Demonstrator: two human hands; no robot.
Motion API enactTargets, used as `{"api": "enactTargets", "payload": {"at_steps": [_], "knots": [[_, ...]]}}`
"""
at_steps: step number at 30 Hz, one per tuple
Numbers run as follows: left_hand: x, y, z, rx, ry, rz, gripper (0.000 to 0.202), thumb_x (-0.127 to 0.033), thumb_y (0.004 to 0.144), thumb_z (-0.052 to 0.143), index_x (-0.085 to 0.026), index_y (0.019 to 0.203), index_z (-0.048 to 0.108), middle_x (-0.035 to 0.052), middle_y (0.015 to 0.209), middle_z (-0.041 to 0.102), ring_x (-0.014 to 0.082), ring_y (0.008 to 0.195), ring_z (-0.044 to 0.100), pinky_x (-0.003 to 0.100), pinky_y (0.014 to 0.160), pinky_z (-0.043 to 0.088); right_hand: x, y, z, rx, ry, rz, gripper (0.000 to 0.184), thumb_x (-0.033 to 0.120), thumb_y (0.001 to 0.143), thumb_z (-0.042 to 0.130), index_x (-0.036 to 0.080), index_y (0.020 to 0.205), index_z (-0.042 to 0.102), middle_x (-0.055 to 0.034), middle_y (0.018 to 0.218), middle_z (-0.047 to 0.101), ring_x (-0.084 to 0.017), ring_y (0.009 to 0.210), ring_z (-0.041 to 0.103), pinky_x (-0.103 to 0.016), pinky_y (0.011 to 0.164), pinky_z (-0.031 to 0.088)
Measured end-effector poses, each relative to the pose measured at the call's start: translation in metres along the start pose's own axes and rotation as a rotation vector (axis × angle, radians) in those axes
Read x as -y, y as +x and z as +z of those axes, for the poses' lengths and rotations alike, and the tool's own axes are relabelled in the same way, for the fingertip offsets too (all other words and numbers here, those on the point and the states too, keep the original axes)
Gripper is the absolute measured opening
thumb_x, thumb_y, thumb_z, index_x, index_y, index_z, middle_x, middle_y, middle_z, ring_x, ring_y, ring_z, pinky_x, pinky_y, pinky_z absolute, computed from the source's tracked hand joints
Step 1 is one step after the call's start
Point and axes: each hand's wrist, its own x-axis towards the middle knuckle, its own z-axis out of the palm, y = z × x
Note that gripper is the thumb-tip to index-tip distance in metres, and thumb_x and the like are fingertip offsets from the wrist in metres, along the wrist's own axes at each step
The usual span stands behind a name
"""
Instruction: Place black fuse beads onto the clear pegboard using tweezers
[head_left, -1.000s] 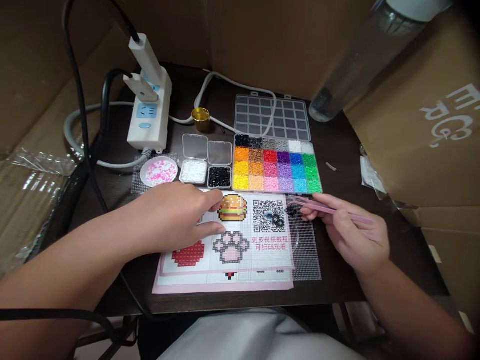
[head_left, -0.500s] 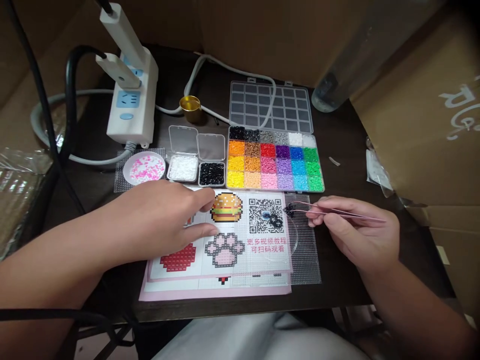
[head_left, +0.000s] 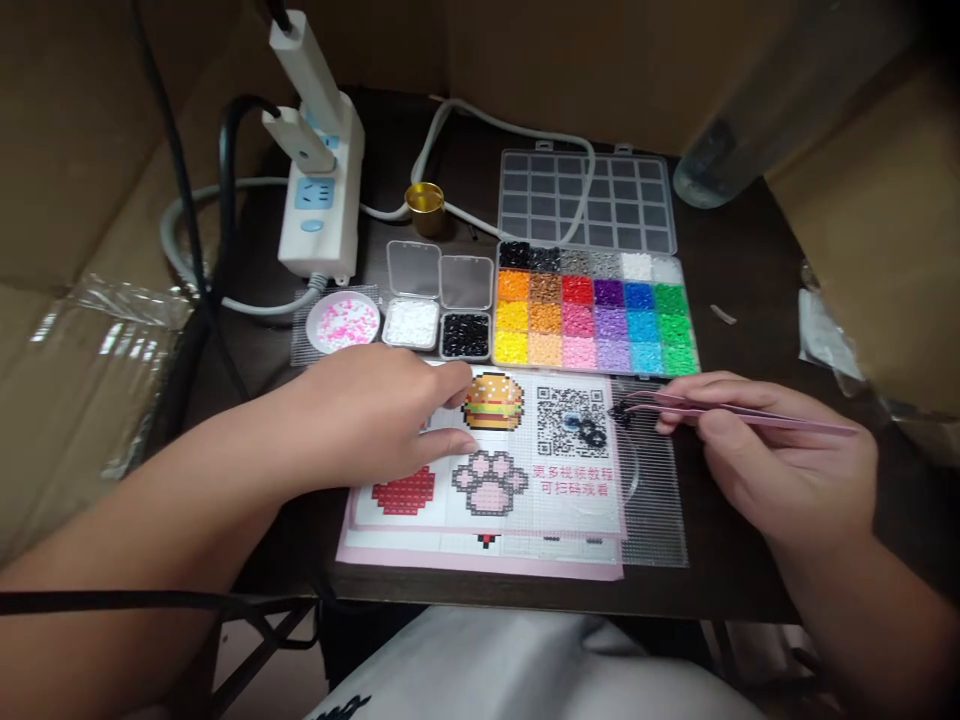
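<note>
My left hand (head_left: pixel 375 415) rests palm down on the pattern sheets (head_left: pixel 510 522), thumb and forefinger apart, with nothing seen between them. It covers part of a printed picture, beside the burger and paw designs. In my right hand (head_left: pixel 787 470) is a pair of pink tweezers (head_left: pixel 757 415), pointing left. Their tips reach a small clump of black beads (head_left: pixel 621 410) over the clear pegboard (head_left: pixel 654 520). Another cluster of black beads (head_left: pixel 591 433) lies over the QR code. The pegboard lies partly over the sheets.
Behind the sheets stand a bead box (head_left: pixel 596 320) with many colours, small cases of white beads (head_left: pixel 411 322) and black beads (head_left: pixel 465 334), and a dish of pink and white beads (head_left: pixel 343 322). Farther back are a gold cup (head_left: pixel 425 208), a power strip (head_left: pixel 322 215) and a clear cylinder (head_left: pixel 712 180).
The whole scene has shifted right and slightly up in view, as the camera has turned. Both hands keep nearly the same pose, and the tweezers stay at the black beads.
</note>
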Motion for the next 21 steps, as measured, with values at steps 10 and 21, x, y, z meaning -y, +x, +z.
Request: {"api": "enactTargets", "payload": {"at_steps": [10,21], "knots": [[-0.007,-0.003,-0.008,0.023,0.051,0.013,0.04,-0.06,0.094,0.054,-0.026,0.108,0.068,0.0053,0.068,0.07,0.0237,0.057,0.059,0.036,0.055,0.032,-0.003,-0.002,-0.003,-0.044,-0.122,-0.027,0.017,0.023,0.098,0.078,0.036,0.09,0.086,0.0027,0.102,0.084,-0.022,0.095,0.081,-0.042,0.093,0.068],[0.003,0.0,0.005,-0.058,-0.026,0.016,0.046,-0.067,0.09,0.051,-0.029,0.109,0.069,0.0067,0.07,0.07,0.0268,0.061,0.06,0.037,0.054,0.03,0.005,0.008,0.005,0.026,-0.099,-0.106,0.015,0.018,0.096,0.078,0.029,0.089,0.087,-0.0002,0.095,0.086,-0.018,0.081,0.084,-0.029,0.072,0.071]]}}
